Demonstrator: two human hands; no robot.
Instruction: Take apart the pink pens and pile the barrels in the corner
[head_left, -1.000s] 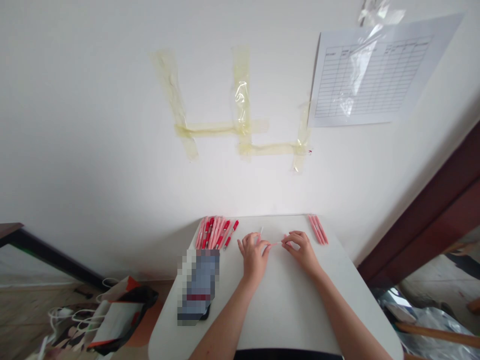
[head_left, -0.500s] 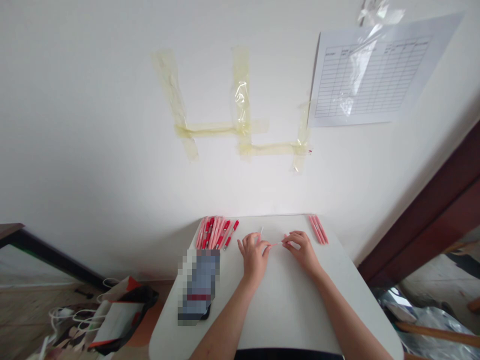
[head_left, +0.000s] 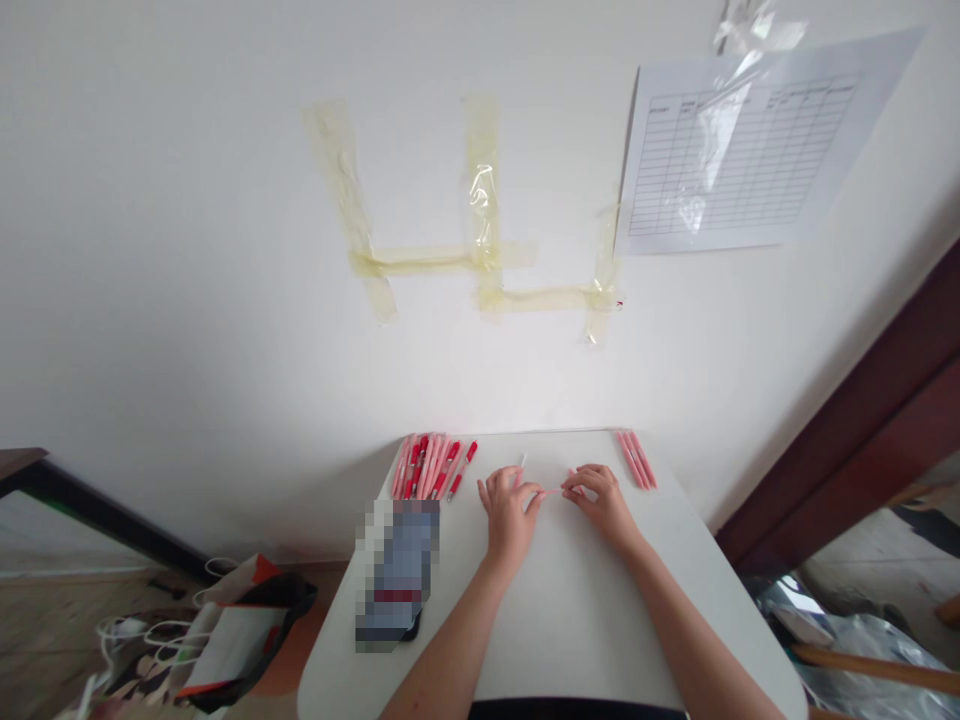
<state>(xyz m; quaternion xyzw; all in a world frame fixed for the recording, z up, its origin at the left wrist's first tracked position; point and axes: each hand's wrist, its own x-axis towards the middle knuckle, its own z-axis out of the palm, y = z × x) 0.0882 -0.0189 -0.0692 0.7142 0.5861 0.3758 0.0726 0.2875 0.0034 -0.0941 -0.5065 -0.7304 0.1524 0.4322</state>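
Being pinched between two hands, a thin pale-pink rod [head_left: 551,490] is held roughly level over the white worktop [head_left: 570,625], near its far edge; whether it is a pen refill or another pen part cannot be told at this size. Its left end is grasped by the fingers [head_left: 531,492] of the left hand [head_left: 510,515], and its right end by the curled fingers [head_left: 577,482] of the right hand [head_left: 604,503]. A small pale tip [head_left: 522,460] stands up just beyond the left hand.

To the left of the hands, a tight row of red-and-pink pens [head_left: 431,467] lies against the far edge of the worktop, and a few slim pink tubes [head_left: 636,459] lie at the far right corner. A pixelated, blurred object [head_left: 397,575] is placed at the near left of the worktop.

Strips of yellowed adhesive tape [head_left: 484,190] are stuck to the white wall [head_left: 225,300] above, beside a ruled paper chart [head_left: 739,150] under clear plastic. On the floor at the lower left, a paper bag [head_left: 247,630] is seen with white cables [head_left: 127,630]. A dark red door frame [head_left: 847,450] runs along the right side.
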